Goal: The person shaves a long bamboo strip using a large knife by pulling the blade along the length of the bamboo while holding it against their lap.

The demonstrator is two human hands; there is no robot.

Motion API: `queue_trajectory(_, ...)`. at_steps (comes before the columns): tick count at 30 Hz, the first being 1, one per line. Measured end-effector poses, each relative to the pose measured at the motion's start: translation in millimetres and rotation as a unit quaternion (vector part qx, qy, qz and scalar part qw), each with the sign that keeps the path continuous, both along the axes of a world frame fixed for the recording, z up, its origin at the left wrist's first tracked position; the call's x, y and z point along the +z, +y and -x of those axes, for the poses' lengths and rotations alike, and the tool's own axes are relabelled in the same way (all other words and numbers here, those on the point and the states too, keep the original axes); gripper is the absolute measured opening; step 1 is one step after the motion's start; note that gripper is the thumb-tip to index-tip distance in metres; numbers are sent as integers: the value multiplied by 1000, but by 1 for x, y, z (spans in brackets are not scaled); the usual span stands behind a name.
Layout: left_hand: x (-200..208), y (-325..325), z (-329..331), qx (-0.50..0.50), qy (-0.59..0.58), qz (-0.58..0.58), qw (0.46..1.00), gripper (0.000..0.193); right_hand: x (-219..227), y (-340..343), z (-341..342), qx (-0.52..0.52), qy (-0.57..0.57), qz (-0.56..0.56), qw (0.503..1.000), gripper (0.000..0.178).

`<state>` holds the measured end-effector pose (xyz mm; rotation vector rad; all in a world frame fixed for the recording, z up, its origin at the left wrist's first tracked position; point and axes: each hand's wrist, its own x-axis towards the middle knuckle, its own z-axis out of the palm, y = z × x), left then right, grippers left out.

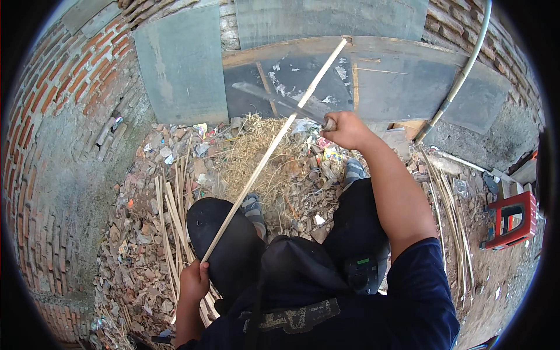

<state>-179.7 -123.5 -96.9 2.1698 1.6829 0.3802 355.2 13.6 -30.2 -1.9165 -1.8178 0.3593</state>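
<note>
My left hand (pixel 193 281) is closed round the near end of a long, pale strip of bamboo or wood (pixel 261 162), beside my left knee. The strip slants up and away to the right, past my knee, its far end in front of the boards. My right hand (pixel 348 131), arm stretched forward, grips the handle of a long-bladed knife (pixel 256 91). Its blade, somewhat blurred, points left and crosses the strip in the picture. Whether the blade touches the strip I cannot tell. Below them lies a heap of thin straw-coloured shavings (pixel 256 146).
More pale strips (pixel 169 213) lie to my left, and another bundle (pixel 454 216) to my right. A red plastic stool (pixel 513 220) stands at the far right. Grey boards (pixel 402 87), a slanting pipe (pixel 452 93) and a brick wall (pixel 52 140) surround the rubble-strewn ground.
</note>
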Motion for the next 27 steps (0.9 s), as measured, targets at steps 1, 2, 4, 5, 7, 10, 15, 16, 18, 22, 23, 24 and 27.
queue_trajectory(1,0,-1,2,-2,-15,3,1000,41,9,-3,13,58,-16,-16,998,32)
queue_trajectory(2,1,-2,4,-3,-31,6,1000,41,17,-4,22,58,-16,-17,998,32)
queue_trajectory(4,1,-1,2,-4,-40,6,999,42,32,-2,25,109,-174,-1,979,30)
queue_trajectory(5,0,-1,1,-3,-47,9,999,43,37,5,17,106,-161,-10,981,29)
queue_trajectory(7,-2,-1,1,-4,-44,8,999,43,39,22,-7,63,-93,0,994,29)
queue_trajectory(10,-4,1,1,-8,-49,4,999,44,20,34,-21,-3,10,4,1000,28)
queue_trajectory(15,5,2,4,-8,-54,60,997,48,6,28,5,69,-57,-19,996,27)
queue_trajectory(16,4,2,6,-9,-64,66,996,48,17,26,10,94,-124,-30,987,28)
queue_trajectory(18,4,-1,8,-9,-61,67,996,46,21,27,7,99,-128,-35,986,27)
queue_trajectory(22,4,4,1,-17,-59,45,997,46,1,34,-19,-51,41,8,998,31)
queue_trajectory(23,4,6,0,-16,-51,41,998,45,-1,33,-18,-50,-10,-8,999,32)
queue_trajectory(24,5,5,1,-16,-53,41,998,45,1,29,-13,-48,-61,-22,997,32)
queue_trajectory(27,5,5,4,-23,-67,47,996,48,12,17,1,0,-64,-33,997,27)
